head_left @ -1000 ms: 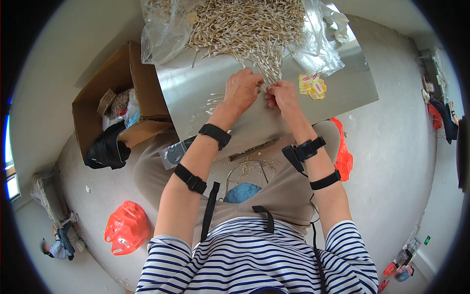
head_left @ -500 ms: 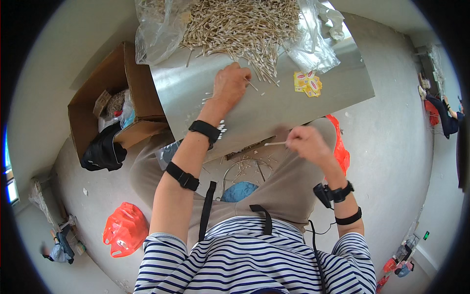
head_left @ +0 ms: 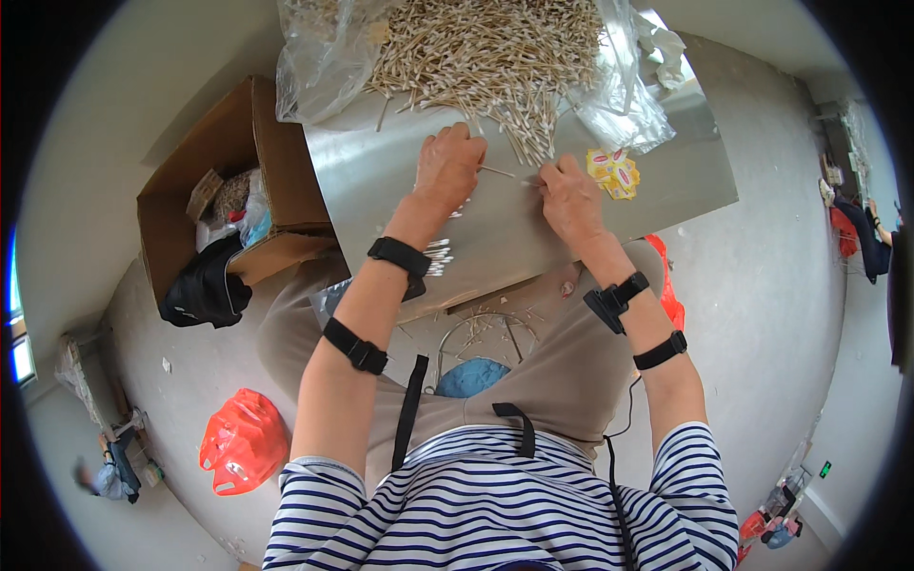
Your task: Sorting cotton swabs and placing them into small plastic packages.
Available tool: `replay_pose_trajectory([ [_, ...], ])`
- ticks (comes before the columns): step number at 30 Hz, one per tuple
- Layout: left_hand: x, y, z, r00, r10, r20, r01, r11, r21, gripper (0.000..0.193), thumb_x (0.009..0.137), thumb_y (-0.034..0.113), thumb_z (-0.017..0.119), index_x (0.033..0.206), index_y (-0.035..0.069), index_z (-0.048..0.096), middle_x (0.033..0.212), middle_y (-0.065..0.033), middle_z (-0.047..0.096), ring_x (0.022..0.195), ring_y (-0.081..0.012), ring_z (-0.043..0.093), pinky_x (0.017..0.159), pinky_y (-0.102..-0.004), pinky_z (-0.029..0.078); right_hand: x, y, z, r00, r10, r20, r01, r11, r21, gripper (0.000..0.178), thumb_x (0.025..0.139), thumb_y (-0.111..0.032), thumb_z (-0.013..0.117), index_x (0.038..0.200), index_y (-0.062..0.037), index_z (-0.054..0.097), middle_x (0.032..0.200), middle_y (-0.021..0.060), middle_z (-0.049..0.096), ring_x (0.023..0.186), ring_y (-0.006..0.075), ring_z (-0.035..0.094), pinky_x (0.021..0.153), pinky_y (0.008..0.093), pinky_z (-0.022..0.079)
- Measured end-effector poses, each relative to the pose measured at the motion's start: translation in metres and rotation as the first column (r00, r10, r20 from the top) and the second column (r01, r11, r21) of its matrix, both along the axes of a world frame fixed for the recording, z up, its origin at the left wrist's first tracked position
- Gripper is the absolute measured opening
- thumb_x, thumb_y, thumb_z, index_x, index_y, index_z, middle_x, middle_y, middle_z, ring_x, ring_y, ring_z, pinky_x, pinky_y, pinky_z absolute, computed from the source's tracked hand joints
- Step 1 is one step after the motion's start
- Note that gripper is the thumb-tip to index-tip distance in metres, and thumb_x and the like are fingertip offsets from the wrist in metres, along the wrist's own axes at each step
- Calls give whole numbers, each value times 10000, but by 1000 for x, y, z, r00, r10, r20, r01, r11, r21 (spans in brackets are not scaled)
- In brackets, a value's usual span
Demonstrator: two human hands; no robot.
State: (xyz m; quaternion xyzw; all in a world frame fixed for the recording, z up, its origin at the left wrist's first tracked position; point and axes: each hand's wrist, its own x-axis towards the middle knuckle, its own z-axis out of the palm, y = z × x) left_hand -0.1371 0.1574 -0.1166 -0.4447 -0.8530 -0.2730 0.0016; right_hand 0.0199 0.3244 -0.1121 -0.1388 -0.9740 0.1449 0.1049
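My left hand (head_left: 451, 164) rests on the metal tabletop (head_left: 690, 176) with its fingers closed. From its fingertips a cotton swab (head_left: 498, 172) sticks out to the right. Opposite it, my right hand (head_left: 571, 200) reaches down to the tabletop, fingers pinched together beside a tiny white bit; whether they grip it is hard to see. Beyond both hands spreads a large heap of cotton swabs (head_left: 486, 57), with a tongue of them reaching toward my right hand. Several loose swabs (head_left: 439, 258) lie side by side near my left wrist, partly hidden by it.
Yellow printed slips (head_left: 614, 175) lie right of my right hand, by a clear plastic bag (head_left: 624, 119). An open cardboard box (head_left: 200, 147) stands left of the table. A red plastic bag (head_left: 244, 443) sits on the floor. Fallen swabs and a blue thing (head_left: 472, 377) show between my knees.
My right hand has moved from over my right thigh up to the tabletop beside my left hand. The swab it held no longer shows in it. My left hand still holds its swab.
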Motion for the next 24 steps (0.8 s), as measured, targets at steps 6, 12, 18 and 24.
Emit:
replay_pose_trajectory([
  [6, -21, -61, 5, 992, 103, 73, -95, 990, -107, 80, 773, 47, 694, 808, 116, 678, 888, -89, 632, 934, -320, 647, 821, -467, 480, -15, -29, -11, 992, 73, -105, -73, 997, 1, 43, 827, -63, 648, 859, -74, 621, 927, 128, 601, 792, 376, 662, 678, 491, 526],
  [12, -2, -66, 7, 986, 44, 161, -34, 997, -68, 69, 771, 25, 690, 837, 46, 701, 860, -153, 667, 839, -369, 670, 755, -453, 536, -72, -76, -21, 969, 110, -222, -130, 989, -75, 68, 820, -89, 669, 873, -95, 627, 904, 113, 627, 784, 382, 675, 654, 479, 539],
  [18, -11, -82, 21, 961, 135, 243, -130, 991, -37, 91, 765, 35, 702, 856, 32, 701, 848, -155, 658, 820, -363, 656, 741, -438, 526, -100, -66, -14, 973, -100, -208, 79, 991, -106, 133, 831, -181, 717, 892, -83, 649, 934, 131, 655, 782, 350, 696, 657, 447, 563],
  [24, -13, -66, 19, 958, 100, 267, -107, 994, 11, 94, 774, 37, 702, 867, 21, 700, 853, -155, 658, 818, -346, 659, 740, -418, 526, -116, -42, -26, 969, -239, -68, 240, 971, 2, 151, 802, -198, 710, 870, -64, 694, 882, 149, 710, 795, 353, 714, 678, 428, 577],
])
